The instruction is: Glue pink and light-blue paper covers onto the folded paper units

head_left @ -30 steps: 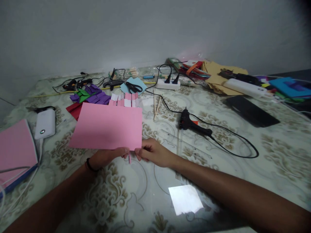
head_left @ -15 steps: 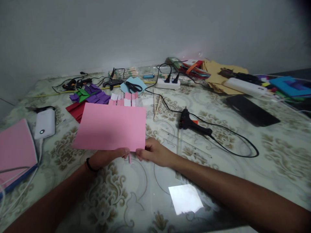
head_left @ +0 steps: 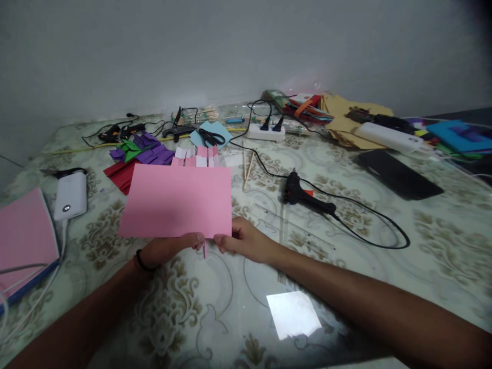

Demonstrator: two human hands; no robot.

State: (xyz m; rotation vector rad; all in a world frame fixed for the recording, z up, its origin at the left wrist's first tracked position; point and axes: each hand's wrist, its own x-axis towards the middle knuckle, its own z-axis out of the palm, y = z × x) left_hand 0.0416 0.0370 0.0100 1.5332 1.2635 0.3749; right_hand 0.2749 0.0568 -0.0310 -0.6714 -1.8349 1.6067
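A pink sheet of paper [head_left: 177, 201] is held up above the patterned table, tilted toward me. My left hand [head_left: 169, 248] pinches its near edge from the left, fingers closed. My right hand [head_left: 242, 240] pinches the same edge just to the right, near the sheet's lower right corner. A thin pink sliver [head_left: 205, 249] hangs down between the two hands. A black band circles my left wrist.
A black glue gun [head_left: 305, 197] with its cable lies right of the sheet. Behind are scissors [head_left: 211, 137], cut pink and white strips [head_left: 197, 156], purple and green paper [head_left: 142, 150], a power strip [head_left: 266, 133]. A white power bank [head_left: 70, 196] and pink pad [head_left: 23, 240] sit left.
The pink sheet has shifted slightly to the right and a little up, its right edge now past my right fingers. Both hands keep their pinch on the near edge.
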